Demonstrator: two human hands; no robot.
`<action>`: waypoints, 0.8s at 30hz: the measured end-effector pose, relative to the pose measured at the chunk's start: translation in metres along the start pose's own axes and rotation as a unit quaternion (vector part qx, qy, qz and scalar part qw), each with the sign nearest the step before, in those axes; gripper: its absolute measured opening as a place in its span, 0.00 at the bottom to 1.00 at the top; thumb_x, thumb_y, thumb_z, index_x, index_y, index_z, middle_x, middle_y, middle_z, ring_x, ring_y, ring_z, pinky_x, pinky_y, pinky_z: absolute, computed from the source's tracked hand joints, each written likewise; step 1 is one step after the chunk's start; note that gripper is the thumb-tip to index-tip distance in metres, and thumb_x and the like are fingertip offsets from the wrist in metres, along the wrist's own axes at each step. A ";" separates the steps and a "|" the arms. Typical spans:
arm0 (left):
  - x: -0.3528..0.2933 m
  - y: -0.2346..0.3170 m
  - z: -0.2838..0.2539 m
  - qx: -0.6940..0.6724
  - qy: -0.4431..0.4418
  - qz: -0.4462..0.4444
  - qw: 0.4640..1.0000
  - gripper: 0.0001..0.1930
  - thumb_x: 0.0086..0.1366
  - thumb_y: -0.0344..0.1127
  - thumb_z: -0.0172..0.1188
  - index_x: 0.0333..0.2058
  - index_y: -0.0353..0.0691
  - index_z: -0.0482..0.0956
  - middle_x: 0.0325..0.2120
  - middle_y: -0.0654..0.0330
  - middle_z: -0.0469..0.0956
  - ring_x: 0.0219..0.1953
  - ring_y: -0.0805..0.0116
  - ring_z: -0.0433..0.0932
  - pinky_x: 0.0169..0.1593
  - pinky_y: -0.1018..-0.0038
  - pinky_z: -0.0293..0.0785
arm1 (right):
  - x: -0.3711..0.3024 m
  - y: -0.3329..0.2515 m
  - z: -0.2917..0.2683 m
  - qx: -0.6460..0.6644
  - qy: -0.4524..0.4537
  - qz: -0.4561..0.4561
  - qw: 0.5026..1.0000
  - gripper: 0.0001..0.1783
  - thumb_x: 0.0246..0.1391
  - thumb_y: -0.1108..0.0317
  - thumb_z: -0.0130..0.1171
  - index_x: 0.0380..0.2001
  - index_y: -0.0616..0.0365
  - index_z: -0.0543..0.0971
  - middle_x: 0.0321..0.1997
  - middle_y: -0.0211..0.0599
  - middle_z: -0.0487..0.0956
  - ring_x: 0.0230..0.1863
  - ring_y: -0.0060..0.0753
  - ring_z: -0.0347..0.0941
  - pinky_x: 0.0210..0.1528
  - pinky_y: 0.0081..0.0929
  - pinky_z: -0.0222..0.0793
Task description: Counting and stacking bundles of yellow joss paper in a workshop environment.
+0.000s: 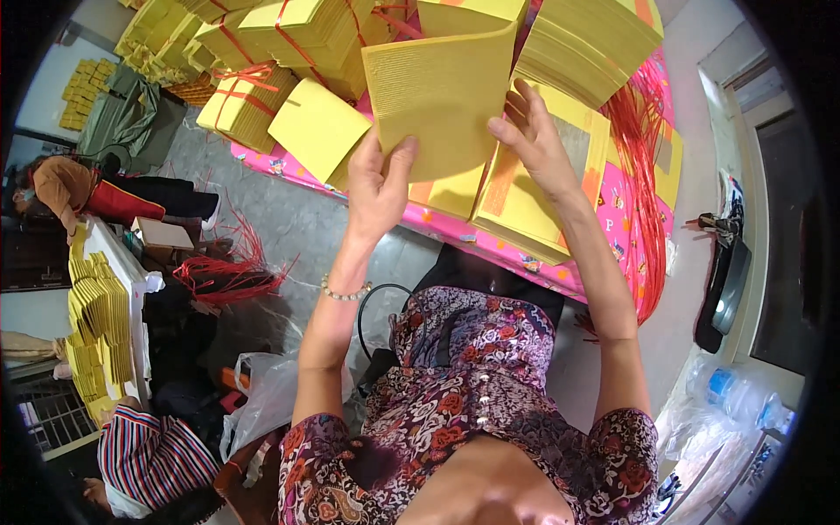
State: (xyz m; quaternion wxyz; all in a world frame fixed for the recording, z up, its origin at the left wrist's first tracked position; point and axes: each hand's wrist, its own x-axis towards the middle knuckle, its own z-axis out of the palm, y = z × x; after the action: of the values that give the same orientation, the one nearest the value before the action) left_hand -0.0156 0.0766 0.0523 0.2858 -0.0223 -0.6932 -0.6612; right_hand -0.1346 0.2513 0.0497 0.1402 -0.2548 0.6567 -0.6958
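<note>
My left hand (381, 182) pinches the lower left edge of a yellow paper sheaf (442, 105), thumb in front and the other fingers behind it. The sheaf stands tilted up, and its upper right corner curves. By the sheaf's right edge is my right hand (538, 144), with its thumb and fingers spread apart; contact with the paper is hard to tell. Below and right of the sheaf lie stacks of yellow paper with orange and grey patches (569, 140). A loose yellow sheet or thin pad (319, 129) lies left of my left hand.
A pink patterned cloth (455, 226) covers the table. Red-tied yellow bundles (249, 103) stand at the far left, and red strings (637, 166) hang over the right side. At a white table (136, 306) on the left, two people work near yellow folded paper (98, 306).
</note>
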 end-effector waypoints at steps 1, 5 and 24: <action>-0.001 0.007 0.005 -0.030 -0.022 -0.020 0.999 0.14 0.67 0.27 0.48 0.49 0.29 0.69 0.43 0.61 0.75 0.45 0.75 0.72 0.49 0.77 0.68 | -0.002 -0.002 -0.003 0.033 -0.018 0.001 0.999 0.53 0.46 0.55 0.67 0.64 0.68 0.46 0.65 0.54 0.55 0.67 0.46 0.50 0.65 0.37 0.51; -0.002 0.017 0.025 -0.130 -0.101 -0.066 0.984 0.15 0.66 0.27 0.50 0.51 0.30 0.67 0.43 0.60 0.75 0.45 0.76 0.72 0.50 0.78 0.68 | -0.020 -0.018 -0.012 0.106 -0.056 0.020 0.993 0.51 0.42 0.56 0.69 0.61 0.67 0.53 0.60 0.48 0.62 0.62 0.39 0.59 0.62 0.32 0.55; -0.001 -0.026 0.088 0.062 -0.135 0.053 0.988 0.25 0.60 0.28 0.55 0.55 0.32 0.60 0.45 0.46 0.72 0.51 0.58 0.72 0.53 0.68 0.66 | -0.076 0.002 -0.049 -0.014 0.053 -0.027 0.998 0.32 0.46 0.72 0.66 0.54 0.64 0.65 0.50 0.37 0.73 0.51 0.27 0.70 0.53 0.27 0.68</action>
State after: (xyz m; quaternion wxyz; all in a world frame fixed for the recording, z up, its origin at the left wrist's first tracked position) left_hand -0.0578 0.1553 0.0313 0.2252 -0.1299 -0.7631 -0.5917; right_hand -0.0975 0.3325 0.0343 0.0830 -0.2367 0.6659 -0.7026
